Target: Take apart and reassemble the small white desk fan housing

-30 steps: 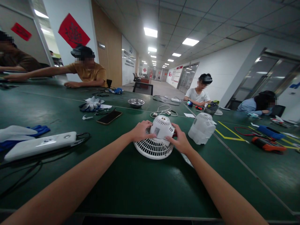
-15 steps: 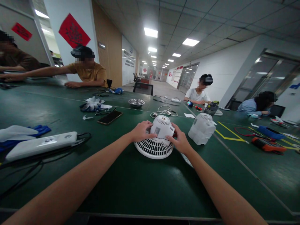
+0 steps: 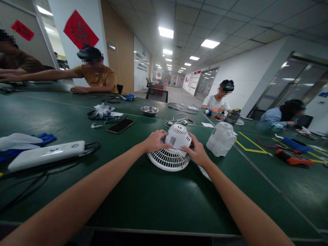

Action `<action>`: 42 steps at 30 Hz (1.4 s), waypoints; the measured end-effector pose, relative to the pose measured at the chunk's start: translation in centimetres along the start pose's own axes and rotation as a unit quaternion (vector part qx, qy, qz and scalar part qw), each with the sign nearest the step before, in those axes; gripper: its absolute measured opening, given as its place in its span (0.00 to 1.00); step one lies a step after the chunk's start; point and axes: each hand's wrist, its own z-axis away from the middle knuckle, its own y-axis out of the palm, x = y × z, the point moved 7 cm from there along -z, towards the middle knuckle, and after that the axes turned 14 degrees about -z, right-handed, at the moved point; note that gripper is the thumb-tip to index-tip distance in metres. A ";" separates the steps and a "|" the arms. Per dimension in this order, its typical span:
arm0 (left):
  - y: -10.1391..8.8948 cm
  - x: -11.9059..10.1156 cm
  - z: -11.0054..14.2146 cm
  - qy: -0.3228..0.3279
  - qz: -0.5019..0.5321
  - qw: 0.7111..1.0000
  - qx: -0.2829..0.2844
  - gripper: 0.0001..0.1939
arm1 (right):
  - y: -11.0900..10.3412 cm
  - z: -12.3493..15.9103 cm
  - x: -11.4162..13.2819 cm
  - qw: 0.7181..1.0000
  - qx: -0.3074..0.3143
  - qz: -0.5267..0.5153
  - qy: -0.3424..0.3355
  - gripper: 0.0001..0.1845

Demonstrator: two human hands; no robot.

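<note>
A white fan [image 3: 176, 138] rests face down on the green table, its slatted round grille [image 3: 169, 160] underneath and the vented motor housing on top. My left hand [image 3: 156, 140] grips the housing from the left, thumb along its near side by a small printed label. From the right, my right hand [image 3: 196, 149] clasps the same housing, its fingertips partly hidden behind it. To the right of the fan stands a translucent white plastic piece [image 3: 221, 139] with slots in its top. A flat pale item [image 3: 205, 173] lies partly under my right forearm.
Behind the fan are a coiled white cable [image 3: 180, 120] and a metal bowl [image 3: 149, 110]. On the left lie a phone [image 3: 120, 126], gloves [image 3: 101, 111] and a white device [image 3: 48, 155] with black cables. An orange-black meter [image 3: 294, 158] lies right. Several people sit around the table.
Both hands keep hold of the fan, which looks almost unmoved. The view has shifted slightly. The red tool before the person in white now shows less of its length.
</note>
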 end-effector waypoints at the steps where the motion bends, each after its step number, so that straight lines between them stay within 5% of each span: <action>1: 0.0 0.0 0.0 -0.002 -0.003 1.000 0.000 0.39 | 0.0 0.0 -0.1 1.000 0.000 -0.001 0.000 0.38; 42: 0.1 0.0 0.1 0.009 -0.003 1.000 -0.004 0.40 | 0.1 -0.1 0.1 1.000 0.001 0.011 -0.001 0.39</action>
